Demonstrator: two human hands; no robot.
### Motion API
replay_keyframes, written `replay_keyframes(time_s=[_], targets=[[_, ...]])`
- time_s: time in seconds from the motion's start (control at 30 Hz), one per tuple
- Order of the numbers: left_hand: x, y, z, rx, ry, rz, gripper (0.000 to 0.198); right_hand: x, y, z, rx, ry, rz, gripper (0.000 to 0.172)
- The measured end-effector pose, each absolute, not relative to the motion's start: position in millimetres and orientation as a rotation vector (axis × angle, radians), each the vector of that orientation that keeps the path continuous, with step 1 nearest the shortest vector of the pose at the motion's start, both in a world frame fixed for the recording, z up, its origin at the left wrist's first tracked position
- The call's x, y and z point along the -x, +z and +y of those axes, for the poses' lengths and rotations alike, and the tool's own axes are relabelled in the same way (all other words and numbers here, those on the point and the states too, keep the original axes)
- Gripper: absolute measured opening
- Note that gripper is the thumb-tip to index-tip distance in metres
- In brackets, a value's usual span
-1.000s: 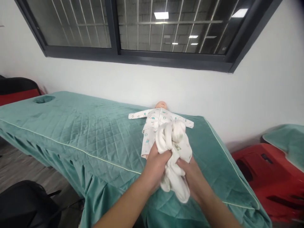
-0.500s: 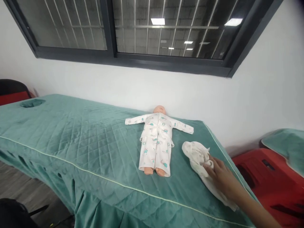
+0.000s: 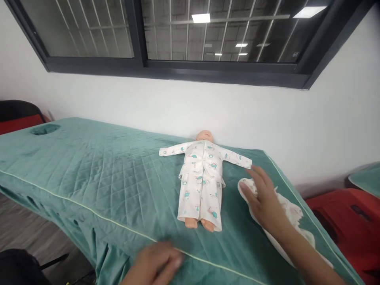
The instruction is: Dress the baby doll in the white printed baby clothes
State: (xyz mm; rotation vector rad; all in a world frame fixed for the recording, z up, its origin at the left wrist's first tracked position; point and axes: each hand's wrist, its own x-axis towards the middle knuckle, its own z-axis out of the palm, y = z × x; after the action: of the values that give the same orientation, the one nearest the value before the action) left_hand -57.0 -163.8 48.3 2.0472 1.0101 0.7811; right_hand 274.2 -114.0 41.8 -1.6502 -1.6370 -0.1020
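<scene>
A baby doll (image 3: pixel 204 135) lies on its back on the green quilted bed cover, its arms stretched out sideways. It wears a white printed top (image 3: pixel 203 158) and matching trousers (image 3: pixel 199 198); its bare feet show below the hems. My right hand (image 3: pixel 265 202) is open above a crumpled white cloth (image 3: pixel 292 211), with the fingertips near the doll's sleeve end on the right. Part of the cloth is hidden under this hand and forearm. At the front edge of the bed is my left hand (image 3: pixel 156 261), smeared by motion, so its grip is unclear.
The green-covered bed (image 3: pixel 103 178) has a face hole (image 3: pixel 46 129) at its left end and stands against a white wall. Above it is a dark-framed window (image 3: pixel 219 69). Red plastic chairs (image 3: pixel 341 225) stand at the right. A black object (image 3: pixel 22 265) sits at lower left.
My right hand has let go of the white cloth and moved up and left towards the doll's sleeve. The cloth now lies more spread out. My left hand has come in from below.
</scene>
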Motion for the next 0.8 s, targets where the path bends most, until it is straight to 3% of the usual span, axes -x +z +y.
replay_keyframes(time_s=[0.23,0.37,0.53,0.8], targets=[[-64,91,40,-1.867,1.342,0.950,0.025,-228,60,27,1.471,0.295,-1.277,0.052],[-98,91,124,-2.033,1.210,1.003,0.031,-236,57,90,1.431,0.370,-1.169,0.048],[-99,74,152,-2.170,0.932,0.974,0.032,-242,40,109,1.445,0.511,-1.257,0.046],[-97,55,152,-2.248,0.962,1.026,0.036,-236,37,103,1.402,0.485,-1.361,0.030]])
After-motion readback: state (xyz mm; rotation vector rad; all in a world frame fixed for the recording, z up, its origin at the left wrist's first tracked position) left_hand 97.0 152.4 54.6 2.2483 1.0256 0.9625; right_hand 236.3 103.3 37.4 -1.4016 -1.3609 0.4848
